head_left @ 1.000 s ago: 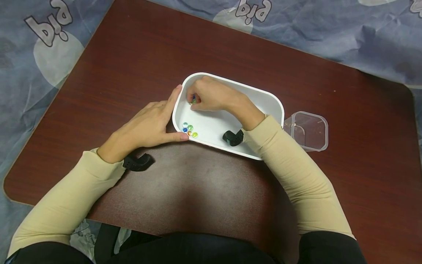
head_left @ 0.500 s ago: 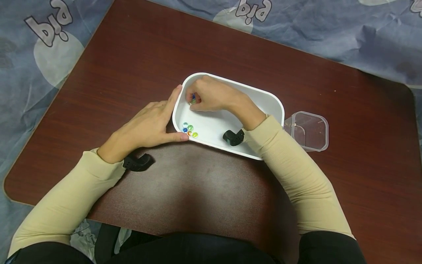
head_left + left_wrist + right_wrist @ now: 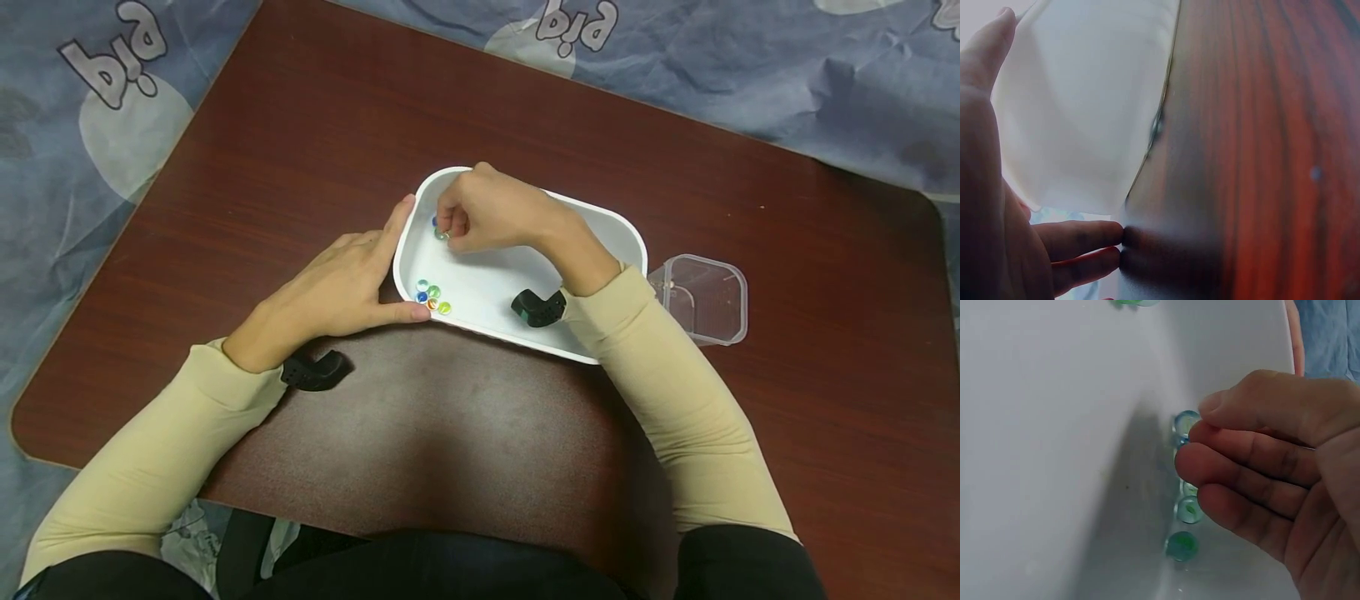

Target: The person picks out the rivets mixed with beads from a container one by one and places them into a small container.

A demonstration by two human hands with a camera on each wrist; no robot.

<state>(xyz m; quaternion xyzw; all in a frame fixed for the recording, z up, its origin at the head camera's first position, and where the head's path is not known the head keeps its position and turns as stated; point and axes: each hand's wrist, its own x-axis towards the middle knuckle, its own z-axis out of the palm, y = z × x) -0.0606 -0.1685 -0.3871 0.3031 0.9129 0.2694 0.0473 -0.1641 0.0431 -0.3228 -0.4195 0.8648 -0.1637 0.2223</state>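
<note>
A white tray (image 3: 517, 287) lies on the table, its left end beside my left hand (image 3: 322, 287). That hand's thumb touches the near rim, and its straight fingers lie along the tray's outer end. My right hand (image 3: 498, 212) is inside the tray with curled fingers, near the far left corner. In the right wrist view, several glass marbles, including a green one (image 3: 1182, 546), line the tray wall behind its fingertips. A clear marble (image 3: 1185, 423) shows right by the thumb tip; whether it is pinched is unclear. Several coloured marbles (image 3: 433, 292) sit in the near left corner.
A clear plastic container (image 3: 705, 300) lies to the right of the tray, partly behind the right sleeve (image 3: 667, 383). Both stand on the brown wooden table (image 3: 337, 125). Blue printed cloth (image 3: 750, 50) lies beyond its edge.
My right hand has shifted slightly to the right, and marbles near the far left corner show more plainly left of its fingertips. The left hand and the near-corner marbles stay put.
</note>
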